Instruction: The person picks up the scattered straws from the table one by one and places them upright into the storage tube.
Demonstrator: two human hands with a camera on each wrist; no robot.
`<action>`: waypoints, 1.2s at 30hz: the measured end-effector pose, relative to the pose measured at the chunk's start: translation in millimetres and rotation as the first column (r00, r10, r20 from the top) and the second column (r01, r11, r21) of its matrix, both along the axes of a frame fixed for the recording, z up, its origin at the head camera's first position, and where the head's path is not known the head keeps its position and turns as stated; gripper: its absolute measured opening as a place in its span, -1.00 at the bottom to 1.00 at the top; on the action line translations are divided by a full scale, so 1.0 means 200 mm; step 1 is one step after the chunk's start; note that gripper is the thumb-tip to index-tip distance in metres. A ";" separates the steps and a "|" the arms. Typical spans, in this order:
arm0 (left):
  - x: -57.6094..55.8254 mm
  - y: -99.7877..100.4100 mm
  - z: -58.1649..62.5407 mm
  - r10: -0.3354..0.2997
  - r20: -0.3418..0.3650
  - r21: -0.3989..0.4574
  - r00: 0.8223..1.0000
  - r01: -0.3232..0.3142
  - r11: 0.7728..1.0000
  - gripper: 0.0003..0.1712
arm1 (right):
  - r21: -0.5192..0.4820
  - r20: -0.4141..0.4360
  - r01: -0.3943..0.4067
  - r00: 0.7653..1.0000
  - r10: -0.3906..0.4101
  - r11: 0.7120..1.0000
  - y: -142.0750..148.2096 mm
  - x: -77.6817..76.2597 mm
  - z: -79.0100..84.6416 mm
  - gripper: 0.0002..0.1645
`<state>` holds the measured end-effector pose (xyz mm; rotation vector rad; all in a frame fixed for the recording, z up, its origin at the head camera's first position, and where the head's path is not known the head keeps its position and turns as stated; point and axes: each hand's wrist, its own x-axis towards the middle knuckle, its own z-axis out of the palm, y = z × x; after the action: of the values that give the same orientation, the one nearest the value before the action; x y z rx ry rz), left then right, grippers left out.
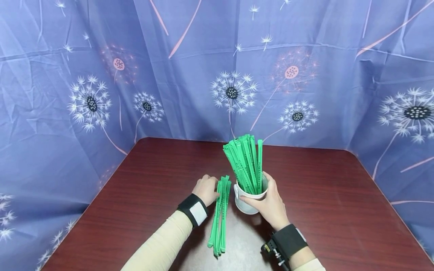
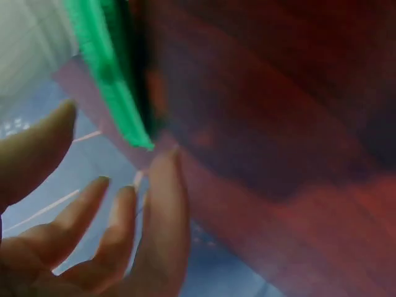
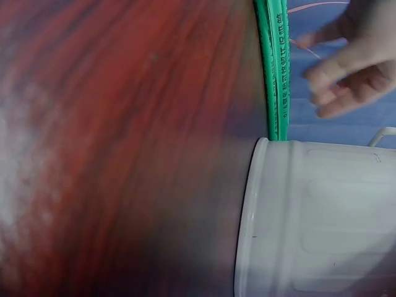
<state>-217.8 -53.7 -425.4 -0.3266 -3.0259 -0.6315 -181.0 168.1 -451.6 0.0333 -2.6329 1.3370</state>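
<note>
Several green straws in printed wrappers [image 1: 222, 218] lie in a loose bundle on the table. My left hand [image 1: 205, 190] is at their left side near the far end. In the left wrist view its fingers [image 2: 164, 210] are spread apart, with a green wrapper end [image 2: 117, 93] beyond the fingertips. To the right stands a small white bucket [image 1: 246, 207] filled with more green wrapped straws [image 1: 243, 162], leaning left. My right hand [image 1: 272, 207] grips this bucket, thumb across the near rim. The right wrist view shows the bucket's side [image 3: 334, 216] close up.
The dark red-brown wooden table [image 1: 339, 210] has rounded far corners. A blue curtain with dandelion prints [image 1: 190, 90] hangs behind it and along both sides. Black bands [image 1: 289, 241] sit on both wrists.
</note>
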 end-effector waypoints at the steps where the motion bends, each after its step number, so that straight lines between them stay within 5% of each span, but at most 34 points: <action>1: 0.00 -0.01 -0.01 -0.007 0.017 -0.021 1.000 0.008 1.000 -0.56 | 0.001 -0.001 0.001 1.000 -0.001 1.000 0.00 0.00 0.00 0.33; 5: -0.01 -0.03 -0.05 -0.032 0.065 -0.028 0.997 0.034 0.999 -0.51 | 0.003 -0.004 0.003 1.000 -0.003 1.000 0.00 0.00 0.00 0.34; 10: -0.02 -0.04 -0.08 -0.011 0.162 0.104 0.987 -0.006 0.995 -0.51 | 0.005 0.000 0.006 1.000 -0.006 1.000 0.00 0.00 -0.01 0.34; 21: 0.01 0.00 -0.12 -0.036 0.317 0.332 0.948 -0.076 0.940 -0.50 | 0.007 0.009 0.006 1.000 -0.007 1.000 0.00 0.00 0.00 0.35; 27: 0.01 0.00 -0.13 -0.034 0.323 0.359 0.946 -0.089 0.929 -0.56 | 0.007 0.016 0.008 1.000 -0.008 1.000 0.00 0.00 0.00 0.36; 36: -0.01 -0.06 -0.09 0.016 0.297 0.484 0.955 -0.165 0.859 -0.60 | 0.014 0.020 0.007 1.000 -0.007 1.000 0.00 0.00 0.00 0.36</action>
<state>-220.4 -66.6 -442.5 -0.0689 -2.9360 -1.5367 -181.4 168.2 -452.2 0.0135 -2.6562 1.3236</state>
